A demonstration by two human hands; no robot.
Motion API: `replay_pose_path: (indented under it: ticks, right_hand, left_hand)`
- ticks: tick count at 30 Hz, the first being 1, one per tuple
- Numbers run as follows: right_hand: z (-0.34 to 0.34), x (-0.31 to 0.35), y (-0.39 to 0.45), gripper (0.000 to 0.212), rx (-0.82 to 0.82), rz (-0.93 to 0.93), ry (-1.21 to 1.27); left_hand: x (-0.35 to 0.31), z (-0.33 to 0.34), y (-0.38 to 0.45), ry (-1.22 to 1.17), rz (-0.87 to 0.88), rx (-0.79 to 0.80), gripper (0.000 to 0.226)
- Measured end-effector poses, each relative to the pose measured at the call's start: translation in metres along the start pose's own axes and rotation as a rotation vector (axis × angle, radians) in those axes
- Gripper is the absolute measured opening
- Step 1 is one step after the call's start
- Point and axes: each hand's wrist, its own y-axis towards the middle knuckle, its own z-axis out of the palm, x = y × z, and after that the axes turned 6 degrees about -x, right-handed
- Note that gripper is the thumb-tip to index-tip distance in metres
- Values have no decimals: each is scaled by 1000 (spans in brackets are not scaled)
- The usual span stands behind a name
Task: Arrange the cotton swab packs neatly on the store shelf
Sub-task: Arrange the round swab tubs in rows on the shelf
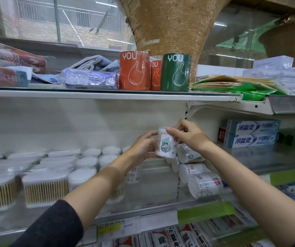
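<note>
Both hands grip one upright round cotton swab pack [166, 145], left hand [143, 145] at its side, right hand [187, 134] pinching its top, above the shelf [143, 209].

orange roll [134, 71], green roll [176, 73] on top shelf, toothpaste boxes [252, 133] at rt

A shop: stocked shelves [107, 97] with price tags [109, 229] and boxed toothpaste [252, 132].
</note>
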Motion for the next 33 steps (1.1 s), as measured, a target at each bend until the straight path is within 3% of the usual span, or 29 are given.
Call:
replay_pose_path:
  ticks: [6,9,14,18,21,24,25,28,33]
  right_hand:
    - [7,5,-5,37,10,-19,-126]
    - [7,8,-5,43,30,-49,-189]
    - [8,7,-2,47,41,-53,-132]
    - [6,5,1,35,98,0,-56]
    - [4,5,-1,32,112,40,20]
    - [2,6,-3,34,144,46,27]
    - [2,7,-4,34,159,45,26]
    - [2,11,-6,33,190,39,64]
    - [1,16,-9,24,230,75,205]
  left_hand:
    - [4,-3,0,-7,-44,52,57]
    - [9,-5,4,25,-6,110,81]
    - [12,-6,4,109,57,142,90]
    - [11,-5,1,160,145,138,69]
    - [12,-7,4,151,91,3,86]
    - [11,-6,4,46,17,-69,57]
    - [10,-6,5,14,3,-67,53]
    - [7,-5,5,-57,-14,-18,73]
    - [0,-4,-2,-122,-71,112,55]
